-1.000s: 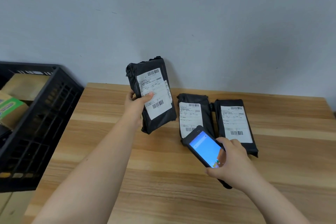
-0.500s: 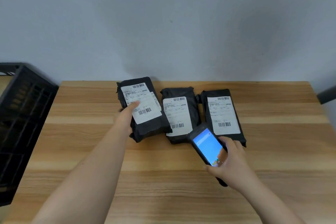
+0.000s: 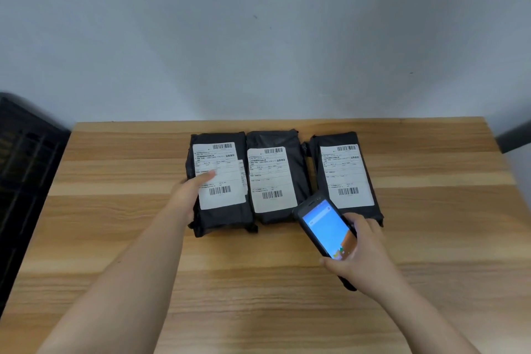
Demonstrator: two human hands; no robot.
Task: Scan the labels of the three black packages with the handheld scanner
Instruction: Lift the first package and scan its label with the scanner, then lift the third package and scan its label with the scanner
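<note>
Right hand (image 3: 363,260) wraps the handheld scanner (image 3: 327,231), fingers curled around its lower body, lit screen facing up. Its long axis runs diagonally, top end aimed up-left at the near edge of the middle package (image 3: 277,178). Beyond the grip, three black packages lie side by side, labels up, long axes pointing away. Left hand (image 3: 192,192) grips the left package (image 3: 219,181), thumb pressed on its label. Risk: that thumb sits just above the lower barcode and could block the beam; the right package (image 3: 346,175) lies close, inviting a wrong read.
</note>
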